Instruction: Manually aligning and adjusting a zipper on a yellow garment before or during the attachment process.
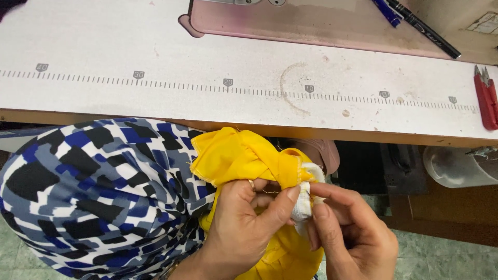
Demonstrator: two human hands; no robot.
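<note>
Your fingers (290, 199) pinch a small white strip (303, 205) that is sewn onto the yellow cloth (244, 153). Your left hand (244, 228) holds it with the thumb on top, and your right hand (347, 233) grips it from the other side. Both hands are closed on the strip. The yellow cloth bunches up above your fingers and hangs down under them, in your lap. A blue, black and white cloth (98, 192) lies beside it. Above is the white desk (155, 57), with red snips (486, 98) and two pens (415, 18).
</note>
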